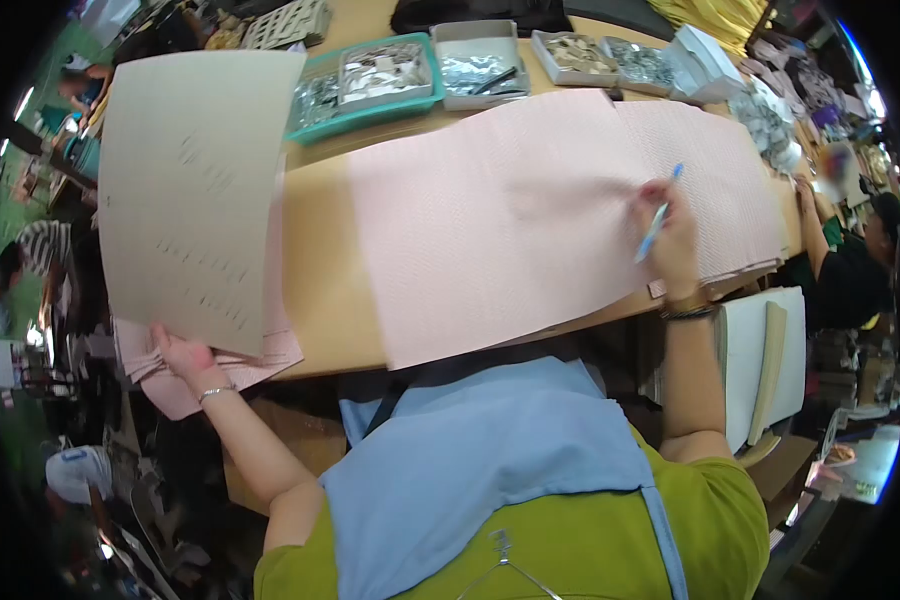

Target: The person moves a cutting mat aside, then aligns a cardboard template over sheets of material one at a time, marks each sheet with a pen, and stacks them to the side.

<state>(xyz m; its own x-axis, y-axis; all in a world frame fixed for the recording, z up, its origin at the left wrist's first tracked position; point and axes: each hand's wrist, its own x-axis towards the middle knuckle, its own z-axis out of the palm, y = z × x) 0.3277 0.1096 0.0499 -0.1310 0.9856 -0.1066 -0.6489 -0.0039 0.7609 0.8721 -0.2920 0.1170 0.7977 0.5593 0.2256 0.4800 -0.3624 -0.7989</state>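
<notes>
My left hand (182, 357) is closed on the lower edge of a large grey-beige card (195, 200) that has rows of small dark marks. Pink sheets (275, 350) lie in a pile beneath the card. In my right hand (667, 235) is a blue and white pen (652, 232), tilted over a wide pink textured sheet (470, 230). That sheet spreads across the wooden table and partly covers another pink stack (730, 190) at the right. Where the pen's tip meets the sheet is too blurred to tell.
Along the table's back stand a green tray (370, 118), an open box of plastic-wrapped parts (478, 92), and smaller boxes (575, 58). A chair with pale boards (770, 360) is at the right. People are at both sides, one (860, 260) near the table's right end.
</notes>
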